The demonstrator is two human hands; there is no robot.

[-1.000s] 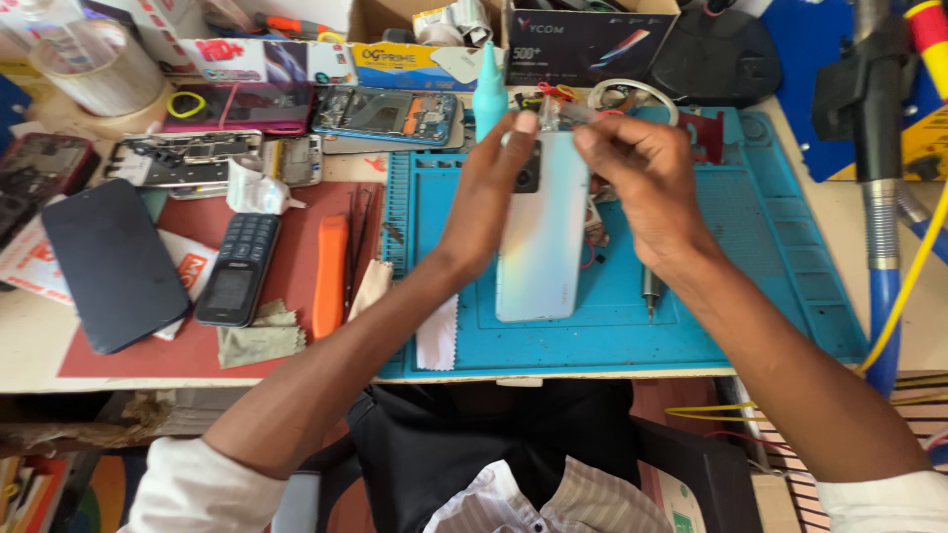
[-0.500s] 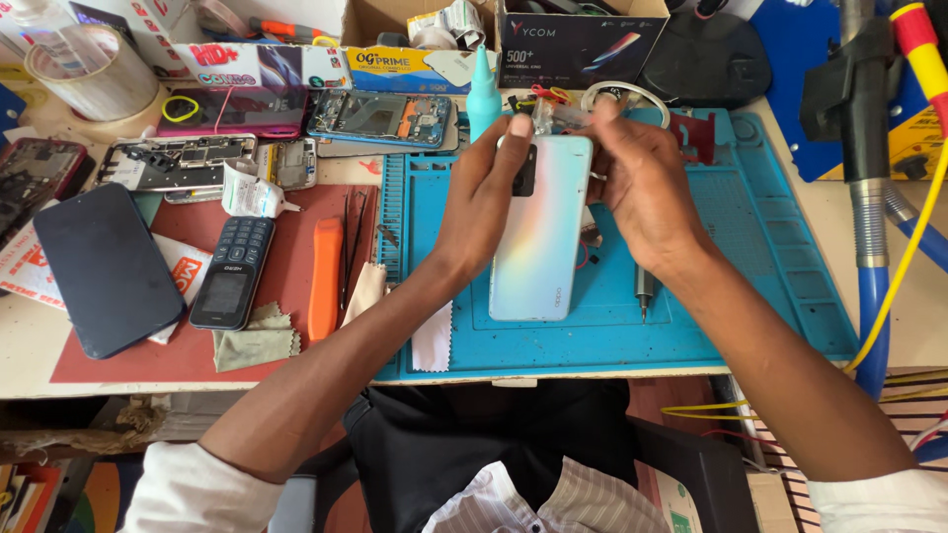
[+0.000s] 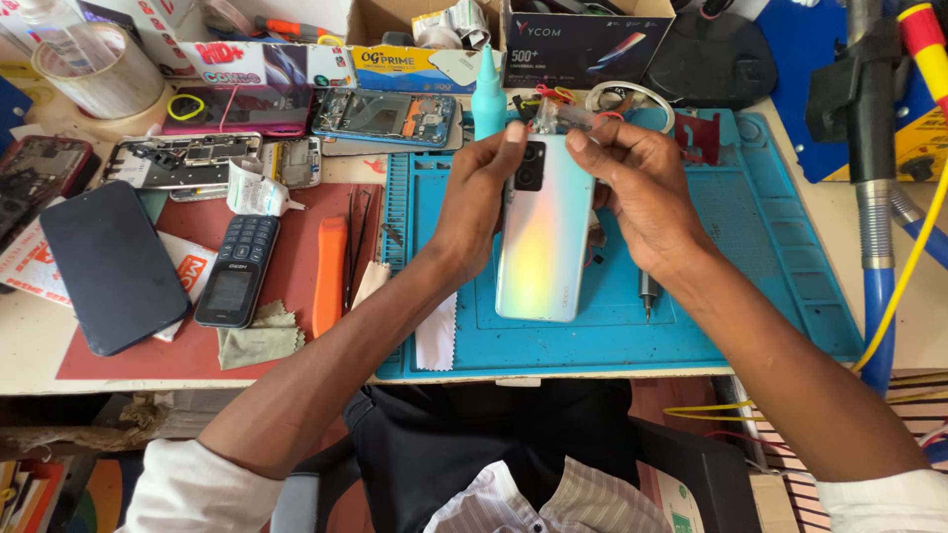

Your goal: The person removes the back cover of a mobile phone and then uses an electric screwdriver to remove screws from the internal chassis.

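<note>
Centre frame: left hand grips phone edge, steadying it back-up over blue mat; right hand pinches clear film at top.

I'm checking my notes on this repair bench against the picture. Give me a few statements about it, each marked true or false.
1. Both hands hold the smartphone with its back and camera facing up. True.
2. The keypad phone lies on the blue mat. False: it lies on the red mat.
3. The orange pry tool lies right of the keypad phone. True.
4. The left hand rests flat on the table. False: it grips the smartphone's left edge.
</note>
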